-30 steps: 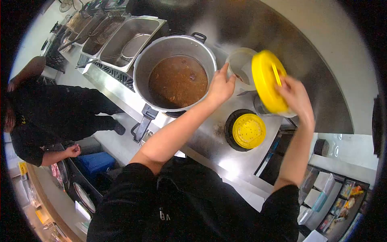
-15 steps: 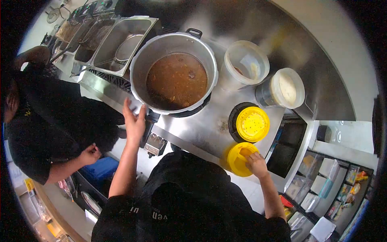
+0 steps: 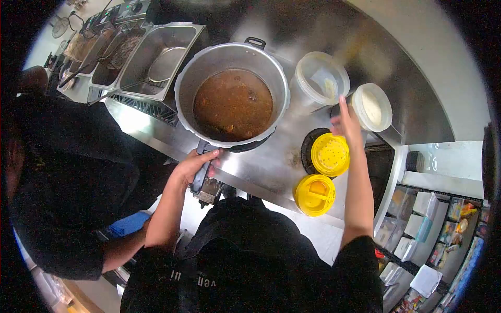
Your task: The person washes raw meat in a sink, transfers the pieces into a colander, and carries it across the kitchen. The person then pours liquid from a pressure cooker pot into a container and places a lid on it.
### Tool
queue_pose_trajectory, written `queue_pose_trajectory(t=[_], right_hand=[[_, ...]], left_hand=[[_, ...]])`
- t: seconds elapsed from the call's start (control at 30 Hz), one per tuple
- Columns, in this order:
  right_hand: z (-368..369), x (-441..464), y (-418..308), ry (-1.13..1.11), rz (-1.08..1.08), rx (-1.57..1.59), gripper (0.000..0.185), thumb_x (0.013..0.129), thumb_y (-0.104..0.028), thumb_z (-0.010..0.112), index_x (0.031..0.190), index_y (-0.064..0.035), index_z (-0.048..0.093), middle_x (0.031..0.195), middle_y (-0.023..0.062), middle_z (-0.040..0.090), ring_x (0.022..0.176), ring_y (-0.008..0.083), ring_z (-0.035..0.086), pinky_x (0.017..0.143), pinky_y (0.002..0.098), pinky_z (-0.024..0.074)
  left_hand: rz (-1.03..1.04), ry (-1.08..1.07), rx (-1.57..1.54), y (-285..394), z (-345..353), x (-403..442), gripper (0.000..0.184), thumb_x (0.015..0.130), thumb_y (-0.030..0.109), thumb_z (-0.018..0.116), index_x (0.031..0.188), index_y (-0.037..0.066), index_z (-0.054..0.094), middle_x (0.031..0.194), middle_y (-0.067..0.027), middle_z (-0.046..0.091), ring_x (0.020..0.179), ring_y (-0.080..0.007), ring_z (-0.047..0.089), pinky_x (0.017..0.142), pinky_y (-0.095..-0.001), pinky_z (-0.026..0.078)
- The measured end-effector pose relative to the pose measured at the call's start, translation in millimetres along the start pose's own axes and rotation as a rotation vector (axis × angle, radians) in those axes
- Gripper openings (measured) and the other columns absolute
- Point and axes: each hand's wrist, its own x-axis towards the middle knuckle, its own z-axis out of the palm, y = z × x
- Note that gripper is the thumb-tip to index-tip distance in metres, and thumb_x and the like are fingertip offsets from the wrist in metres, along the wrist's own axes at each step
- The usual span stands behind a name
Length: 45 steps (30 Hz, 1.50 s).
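Note:
A large metal pot point(image 3: 179, 88) of brown, soupy liquid point(image 3: 232, 104) stands on the counter. My left hand point(image 3: 193, 167) is closed around its long black handle point(image 3: 200, 177) on the near side. My right hand point(image 3: 348, 125) is in the air with its fingers apart, holding nothing, close to a clear tub of white contents point(image 3: 373, 109). Beside that tub is a taller clear tub point(image 3: 321, 78), nearly bare inside. Below my right hand lies a yellow perforated piece point(image 3: 330, 156) on a black round base. Near the counter's front edge rests a yellow lid point(image 3: 314, 195) with a bar grip.
Deep metal fryer wells point(image 3: 162, 57) with a wire basket point(image 3: 122, 49) stand to the left. A co-worker in black point(image 3: 68, 172) is close on my left. Shelves of boxes and packets point(image 3: 417, 229) lie to the right. A steel wall point(image 3: 386, 68) rises behind the tubs.
My left hand has gone from open beside the pot to holding its handle. My right hand has let go of the yellow lid and moved up toward the tubs. The co-worker has shifted.

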Motion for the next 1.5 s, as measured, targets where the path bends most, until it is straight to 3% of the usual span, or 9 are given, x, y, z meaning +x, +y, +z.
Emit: queue_pose_trajectory(t=[0.1,0.33,0.43,0.5,0.53,0.63,0.77,1.17,1.5], right_hand=[[15.5,50.7,-0.8,-0.208,0.100,0.202,0.067,0.088,-0.046,0.049,0.126,0.0078,0.039,0.077,0.0184,0.061,0.048,0.0206,0.058,0.043,0.0309,0.0486],[-17.4,33.7,21.1,-0.173,0.076,0.217,0.056,0.089,-0.043,0.049,0.114,0.0076,0.048,0.081,0.0226,0.062,0.051,0.0224,0.060,0.044,0.0339,0.0502],[-27.7,17.0,8.1,-0.166,0.161,-0.099,0.059,0.089,-0.045,0.049,0.115,0.0069,0.051,0.083,0.0247,0.061,0.061,0.0269,0.063,0.054,0.0382,0.0527],[-28.2,8.7,12.9,0.376,-0.488,-0.864,0.065,0.087,-0.053,0.050,0.123,0.0013,0.049,0.077,0.0180,0.062,0.065,0.0307,0.062,0.063,0.0382,0.0509],[-19.2,-21.0,-21.7,0.445,-0.613,-0.941,0.048,0.090,-0.038,0.052,0.121,-0.0018,0.054,0.085,0.0191,0.061,0.076,0.0340,0.060,0.071,0.0404,0.0483],[18.5,-44.1,-53.5,0.184,-1.062,-0.804,0.033,0.088,-0.028,0.054,0.115,-0.0102,0.060,0.081,0.0180,0.058,0.080,0.0336,0.058,0.072,0.0425,0.0482],[126.6,-44.7,-43.7,-0.348,-1.129,-0.853,0.027,0.083,-0.016,0.055,0.106,-0.0192,0.068,0.096,0.0120,0.053,0.098,0.0272,0.051,0.083,0.0387,0.0437],[255.5,24.1,-12.0,-0.402,-0.948,-1.188,0.021,0.084,-0.018,0.054,0.094,-0.0096,0.071,0.101,0.0115,0.057,0.103,0.0278,0.050,0.084,0.0402,0.0439],[265.8,18.0,-16.4,-0.285,-1.259,-0.971,0.013,0.073,-0.017,0.063,0.079,-0.0095,0.072,0.100,0.0093,0.057,0.104,0.0268,0.049,0.086,0.0411,0.0427]], left_hand=[[-0.066,-0.030,-0.037,-0.8,-0.4,3.0,0.025,0.081,0.022,0.070,0.091,0.003,0.057,0.063,-0.0017,0.053,0.045,-0.0100,0.047,0.040,-0.0238,0.037],[0.071,0.049,0.110,-11.0,7.5,11.5,0.029,0.077,0.025,0.074,0.070,0.008,0.052,0.052,0.0019,0.045,0.040,-0.0072,0.039,0.037,-0.0249,0.030],[0.103,0.108,0.161,-29.7,9.4,22.8,0.029,0.076,0.024,0.075,0.068,0.008,0.052,0.052,0.0016,0.046,0.040,-0.0076,0.039,0.037,-0.0249,0.031],[0.123,0.166,0.129,-30.4,18.9,21.7,0.029,0.076,0.024,0.075,0.068,0.008,0.052,0.052,0.0016,0.046,0.040,-0.0080,0.040,0.037,-0.0250,0.031],[0.138,0.184,0.174,-29.2,23.0,21.1,0.028,0.077,0.023,0.075,0.070,0.007,0.053,0.052,0.0017,0.046,0.040,-0.0081,0.040,0.037,-0.0251,0.031],[0.108,0.132,0.141,-27.2,20.1,23.1,0.026,0.077,0.022,0.074,0.071,0.007,0.054,0.052,0.0017,0.047,0.040,-0.0080,0.040,0.037,-0.0251,0.031],[0.087,0.038,0.071,-33.2,11.8,27.9,0.028,0.077,0.023,0.075,0.073,0.007,0.052,0.050,0.0019,0.045,0.039,-0.0087,0.038,0.037,-0.0255,0.031],[0.096,0.139,0.136,-34.3,16.0,29.0,0.034,0.077,0.025,0.075,0.061,0.010,0.048,0.048,0.0011,0.045,0.037,-0.0090,0.040,0.036,-0.0259,0.032],[0.112,0.158,0.135,-32.1,19.4,27.6,0.032,0.077,0.023,0.074,0.065,0.009,0.049,0.049,0.0019,0.043,0.037,-0.0081,0.038,0.036,-0.0254,0.030]])
